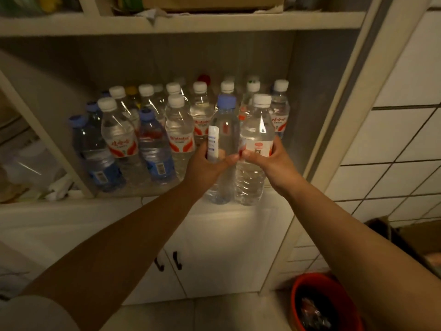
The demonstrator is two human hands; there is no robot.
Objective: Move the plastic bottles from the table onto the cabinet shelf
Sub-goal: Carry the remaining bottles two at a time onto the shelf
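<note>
My left hand (205,163) grips a clear plastic bottle with a blue cap (225,130) around its middle. Right beside it, my right hand (267,161) grips a clear bottle with a white cap and a red-and-white label (256,132). Both bottles are upright and touch each other, held at the front edge of the cabinet shelf (143,191), their bases hanging just below the shelf edge. Several more bottles with white or blue caps (179,130) stand in rows on the shelf behind and to the left.
A free strip of shelf lies at the right, by the cabinet's side wall (307,111). Above is another shelf (191,22) with a cardboard box. Below are white cabinet doors with dark handles (177,260). A red bin (324,304) stands on the floor at the right.
</note>
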